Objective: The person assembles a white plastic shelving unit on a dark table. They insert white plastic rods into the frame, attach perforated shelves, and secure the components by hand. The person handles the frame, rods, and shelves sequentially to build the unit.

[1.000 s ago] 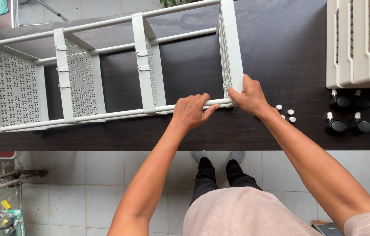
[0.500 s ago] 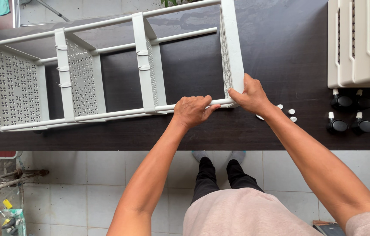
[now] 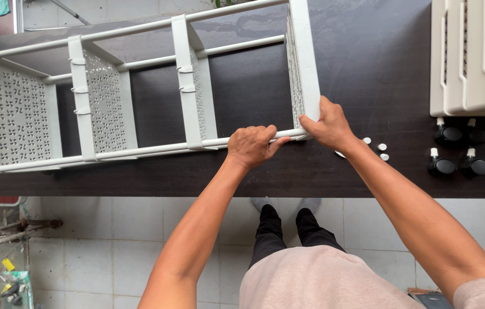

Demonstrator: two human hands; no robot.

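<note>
Shelf rack frame [image 3: 139, 103], white plastic, lying on its side across a dark table [image 3: 368, 68], near edge parallel to the table's front edge.

Near zone: left hand [image 3: 251, 146] curled over the front pole [image 3: 139, 150], fingers wrapped on top, thumb extended along the pole toward the corner joint. Right hand [image 3: 328, 125] clamped on the lower corner of the end panel [image 3: 304, 63], thumb on the near face, fingers behind and hidden. Both hands closed on the same joint, pole end meeting panel socket.

Risks at the joint: pole entering at an angle, likely to bind or stress the socket; skin of the left thumb close enough to be pinched between pole end and panel.

Middle zone: small white caps [image 3: 381, 151] loose just beside the right wrist, liable to be swept off the table by a forearm shift. Black caster wheels [image 3: 454, 150] further right, free to roll.

Far zone: perforated shelf panels [image 3: 102, 100] held only by clips on the poles; hard pushing at one end probably racks the frame or slides it leftward, where it already overhangs the table. Stacked white trays [image 3: 474, 54] at the far right, well apart.
</note>
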